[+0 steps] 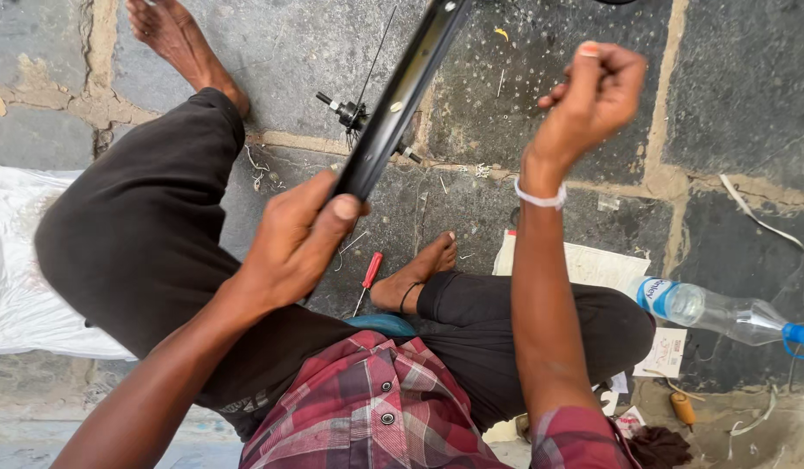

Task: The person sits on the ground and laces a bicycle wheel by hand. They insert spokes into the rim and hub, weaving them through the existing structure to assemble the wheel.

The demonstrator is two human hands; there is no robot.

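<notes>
I sit on a stone floor and look down at my lap. My left hand [297, 239] grips the near end of a black wheel rim [402, 91] that runs up and right, out of the top of the view. A thin spoke leads from the rim down to a small hub [351, 113] behind it. My right hand [593, 95] is raised to the right of the rim, its fingers curled closed; whether it pinches something small, I cannot tell.
A red-handled screwdriver [369, 276] lies by my right foot [419, 274]. A clear plastic bottle [723, 314] with a blue cap lies at right beside a sheet of paper [593, 260]. White plastic sheeting [15, 260] covers the floor at left.
</notes>
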